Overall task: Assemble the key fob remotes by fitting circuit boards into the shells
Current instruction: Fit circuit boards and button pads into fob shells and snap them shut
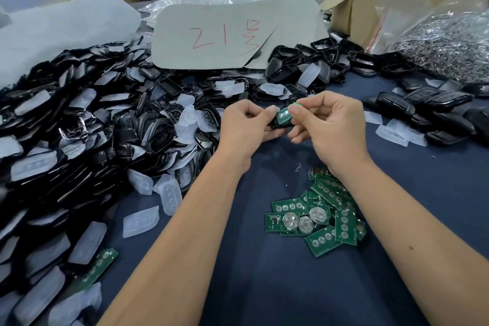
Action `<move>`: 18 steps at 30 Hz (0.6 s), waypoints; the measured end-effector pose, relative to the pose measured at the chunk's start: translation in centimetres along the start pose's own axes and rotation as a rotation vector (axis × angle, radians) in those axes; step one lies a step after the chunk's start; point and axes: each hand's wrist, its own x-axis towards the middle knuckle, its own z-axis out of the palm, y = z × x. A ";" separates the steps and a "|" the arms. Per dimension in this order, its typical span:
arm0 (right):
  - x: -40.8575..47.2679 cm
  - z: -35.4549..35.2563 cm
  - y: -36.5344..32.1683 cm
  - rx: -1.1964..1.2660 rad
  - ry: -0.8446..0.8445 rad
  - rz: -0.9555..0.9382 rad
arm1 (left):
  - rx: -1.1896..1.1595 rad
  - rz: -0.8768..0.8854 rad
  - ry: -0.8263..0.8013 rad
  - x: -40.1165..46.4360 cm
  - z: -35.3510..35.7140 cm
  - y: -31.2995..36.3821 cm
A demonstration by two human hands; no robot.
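1. Dark blue tabletop [264, 286], nearest; loose pile of green circuit boards [317, 217] beneath the right forearm.
2. Above mid-table: left hand [243, 127] gripping black shell [281, 124]; right hand [330, 127] pinching circuit board [284, 114] into it.
3. Farther left: heap of shells [79, 127].
4. Behind: cardboard sign [232, 34].

A small green circuit board [283, 114] sits tilted in a black plastic fob shell [281, 123], held above the desk.
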 end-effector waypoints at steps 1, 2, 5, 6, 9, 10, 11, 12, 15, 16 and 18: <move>0.0 0.1 0.0 -0.004 -0.007 -0.004 | 0.004 0.008 0.006 0.1 0.0 -0.1; -0.1 0.2 0.0 -0.005 -0.012 -0.003 | 0.005 0.016 0.008 0.1 0.1 -0.2; 0.0 0.2 0.0 -0.004 -0.024 0.008 | -0.004 0.031 -0.001 0.0 0.2 -0.3; 0.1 0.2 -0.1 -0.002 -0.026 0.011 | -0.012 0.032 -0.006 0.0 0.2 -0.2; 0.1 0.1 0.0 -0.063 -0.012 0.004 | -0.036 0.038 -0.022 -0.2 0.2 -0.2; 0.1 0.1 0.0 -0.121 0.001 -0.007 | -0.040 0.041 -0.023 -0.2 0.2 -0.1; 0.1 0.1 0.1 -0.189 0.014 -0.021 | -0.040 0.045 -0.022 -0.2 0.2 -0.1; 0.0 0.1 0.2 -0.249 0.026 -0.033 | -0.038 0.048 -0.021 -0.3 0.2 -0.1; 0.1 0.1 0.3 -0.320 0.048 -0.037 | -0.040 0.059 -0.030 -0.5 0.3 0.0; 0.1 0.1 0.4 -0.317 0.051 -0.025 | -0.035 0.064 -0.034 -0.6 0.2 0.0; 0.3 0.0 0.5 -0.283 0.057 0.012 | -0.021 0.068 -0.037 -0.7 0.3 0.0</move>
